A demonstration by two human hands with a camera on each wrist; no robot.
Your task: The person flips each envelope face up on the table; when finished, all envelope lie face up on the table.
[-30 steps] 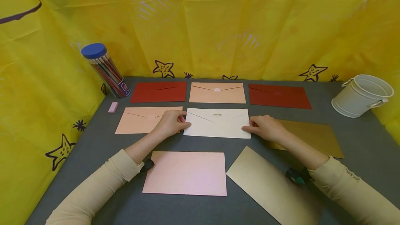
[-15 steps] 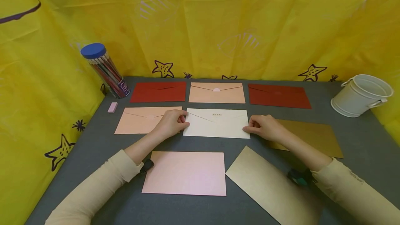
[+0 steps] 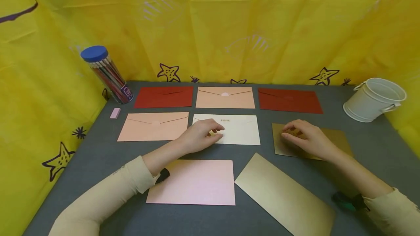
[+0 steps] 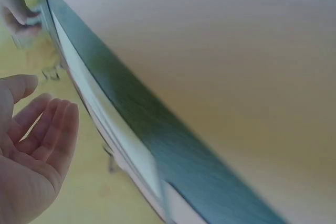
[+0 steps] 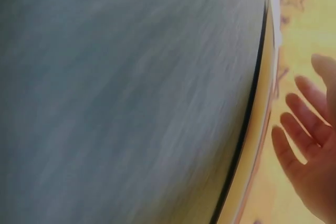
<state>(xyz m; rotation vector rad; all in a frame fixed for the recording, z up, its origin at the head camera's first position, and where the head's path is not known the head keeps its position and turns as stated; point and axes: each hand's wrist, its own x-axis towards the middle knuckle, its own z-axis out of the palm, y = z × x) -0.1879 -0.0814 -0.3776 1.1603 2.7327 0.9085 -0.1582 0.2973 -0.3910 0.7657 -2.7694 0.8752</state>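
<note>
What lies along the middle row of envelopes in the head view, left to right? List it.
Pink eraser → peach envelope → left hand → white envelope → right hand on the brown envelope.

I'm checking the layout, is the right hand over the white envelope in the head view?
No, the right hand is over the brown envelope.

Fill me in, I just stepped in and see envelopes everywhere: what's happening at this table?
A person in cream sleeves is working over envelopes laid in rows on a grey table. The left hand rests on the white envelope in the middle, fingers relaxed. The right hand lies over the dark gold envelope beside it, fingers loosely spread. Red and peach envelopes lie behind, a pink envelope and a pale gold envelope in front. A pencil tube and a white bucket stand at the sides.
</note>
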